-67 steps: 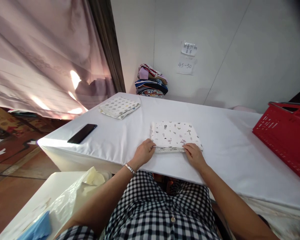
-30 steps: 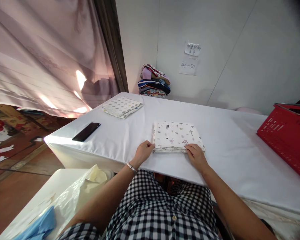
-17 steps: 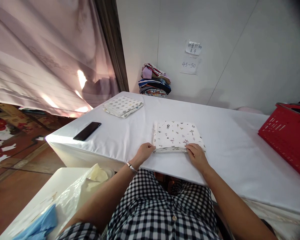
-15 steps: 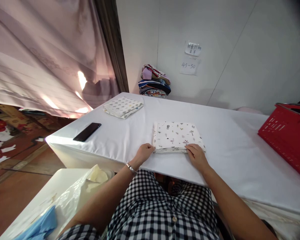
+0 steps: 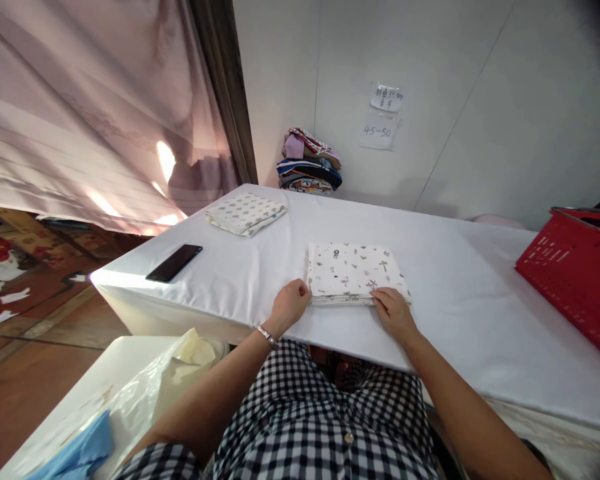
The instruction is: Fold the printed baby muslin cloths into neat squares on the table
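A folded white cloth with small printed figures (image 5: pixel 353 270) lies flat on the white table (image 5: pixel 455 293) near its front edge. My left hand (image 5: pixel 289 304) pinches the cloth's near left corner with curled fingers. My right hand (image 5: pixel 394 311) grips the near edge towards the right corner, fingers closed on the layers. A metal bracelet sits on my left wrist.
A second folded patterned cloth (image 5: pixel 245 213) lies at the table's far left, with a black phone (image 5: pixel 174 262) nearer the left edge. Folded clothes (image 5: pixel 310 161) are stacked against the wall. A red basket (image 5: pixel 575 273) stands at right. A plastic bag (image 5: pixel 145 393) lies lower left.
Both hands stay on the cloth's near edge. My left hand has shifted very slightly closer to the corner; the cloth has not moved.
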Available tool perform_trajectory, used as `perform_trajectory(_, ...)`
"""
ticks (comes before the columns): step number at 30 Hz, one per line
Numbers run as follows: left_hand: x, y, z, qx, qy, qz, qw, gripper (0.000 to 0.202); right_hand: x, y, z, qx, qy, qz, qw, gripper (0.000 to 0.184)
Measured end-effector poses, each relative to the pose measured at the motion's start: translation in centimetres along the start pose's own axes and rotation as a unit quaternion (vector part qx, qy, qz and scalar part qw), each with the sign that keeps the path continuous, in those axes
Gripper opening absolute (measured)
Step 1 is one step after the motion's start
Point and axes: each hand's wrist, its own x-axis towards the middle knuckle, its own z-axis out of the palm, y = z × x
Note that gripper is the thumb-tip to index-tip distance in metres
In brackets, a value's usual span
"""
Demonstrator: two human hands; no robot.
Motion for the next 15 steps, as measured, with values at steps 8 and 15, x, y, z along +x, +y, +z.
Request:
perform_trajectory(8,0.5,0.5,0.0,-0.077,-0.075,-0.016,0.994,0.019,0.0,0.2,0.1,0.004,0.0,-0.004,1.0,0.023)
perform_trajectory(15,1.2,0.3,0.9,-0.146,-0.054,-0.058,0.986,0.024,0.0,0.0,0.0,0.006,0.004,-0.005,1.0,0.023)
